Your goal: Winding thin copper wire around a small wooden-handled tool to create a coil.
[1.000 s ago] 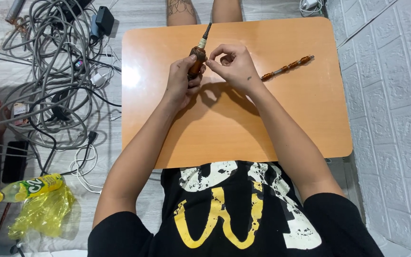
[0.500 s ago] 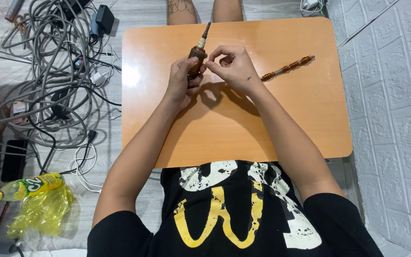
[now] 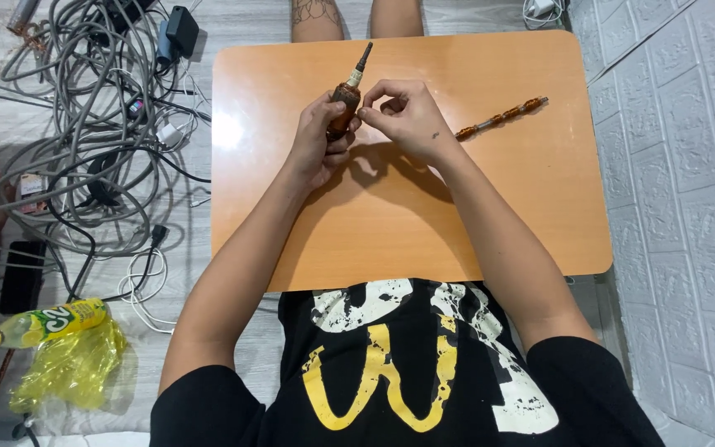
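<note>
the left hand (image 3: 318,142) grips a rusty motor rotor (image 3: 346,103) above the tabletop (image 3: 391,223); the right hand (image 3: 407,120) pinches beside it, fingertips touching the rotor.

Reaching forward with both bare forearms, elbows spread wide, wrists converging near the middle. Curling the left hand (image 3: 318,141) into a closed grip, palm facing inward, thumb lying up along the side, knuckles turned toward the camera. Bending the right hand (image 3: 407,120) at the wrist toward the left one, pinching thumb and forefinger together at their tips, just beside the left thumb, the remaining fingers arching loosely above. Keeping both hands raised slightly, almost touching each other.
</note>
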